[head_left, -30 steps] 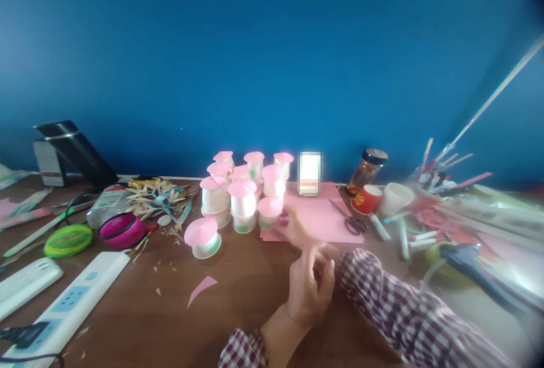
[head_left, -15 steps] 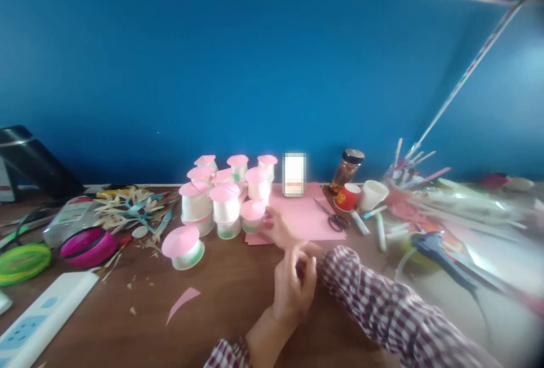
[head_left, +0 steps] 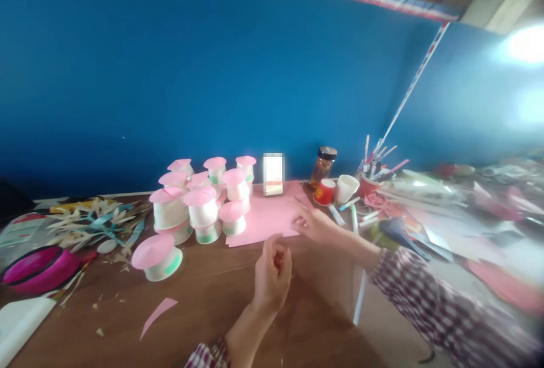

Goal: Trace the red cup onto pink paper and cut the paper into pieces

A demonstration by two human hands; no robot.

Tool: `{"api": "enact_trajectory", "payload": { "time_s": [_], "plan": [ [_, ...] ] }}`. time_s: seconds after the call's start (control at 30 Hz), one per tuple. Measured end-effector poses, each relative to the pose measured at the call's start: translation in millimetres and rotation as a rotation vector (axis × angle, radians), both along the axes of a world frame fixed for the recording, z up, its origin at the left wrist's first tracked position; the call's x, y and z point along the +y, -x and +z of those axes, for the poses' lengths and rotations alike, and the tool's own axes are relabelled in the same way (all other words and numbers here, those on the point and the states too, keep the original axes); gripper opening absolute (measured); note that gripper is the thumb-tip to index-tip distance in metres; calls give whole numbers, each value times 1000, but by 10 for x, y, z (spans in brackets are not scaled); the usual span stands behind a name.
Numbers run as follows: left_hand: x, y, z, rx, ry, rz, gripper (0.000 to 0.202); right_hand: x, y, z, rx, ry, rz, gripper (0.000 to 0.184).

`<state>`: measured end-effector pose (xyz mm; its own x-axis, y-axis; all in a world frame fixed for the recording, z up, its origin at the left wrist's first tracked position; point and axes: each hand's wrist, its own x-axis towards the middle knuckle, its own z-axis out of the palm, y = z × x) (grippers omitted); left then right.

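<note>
Head view: brown wooden tabletop [head_left: 212,305], cluttered, against a blue wall [head_left: 170,62]. Pink paper sheet [head_left: 259,218] lies flat near the far edge, mid-table, long axis roughly along that edge, just right of the pink-topped cups [head_left: 199,206]. Jar [head_left: 322,164] and red cup [head_left: 325,191] stand behind its right corner. Right hand [head_left: 312,223] comes in from the right, palm down, fingers loosely spread on the sheet's right edge. Left hand [head_left: 272,271] hovers nearer, forearm raised, fingers curled closed; contents can't be seen.
</note>
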<state>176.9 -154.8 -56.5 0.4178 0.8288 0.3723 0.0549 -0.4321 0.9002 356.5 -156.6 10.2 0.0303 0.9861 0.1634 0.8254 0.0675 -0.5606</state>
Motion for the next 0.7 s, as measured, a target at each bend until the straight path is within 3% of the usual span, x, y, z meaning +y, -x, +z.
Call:
{"api": "enact_trajectory", "payload": {
  "time_s": [0.2,0.33,0.53,0.7],
  "plan": [
    [16,-4,-5,-25,3,-42,25,-426,-432,227,-134,-5,-130,33],
    [16,-7,-26,2,-8,-50,25,-596,-770,350,-254,4,-251,27],
    [17,-16,-44,25,-15,-56,28,-517,-1320,351,-446,-12,-489,40],
    [22,-16,-44,38,-1,-68,28,-348,-1538,296,-570,21,-530,42]
  ]
}}
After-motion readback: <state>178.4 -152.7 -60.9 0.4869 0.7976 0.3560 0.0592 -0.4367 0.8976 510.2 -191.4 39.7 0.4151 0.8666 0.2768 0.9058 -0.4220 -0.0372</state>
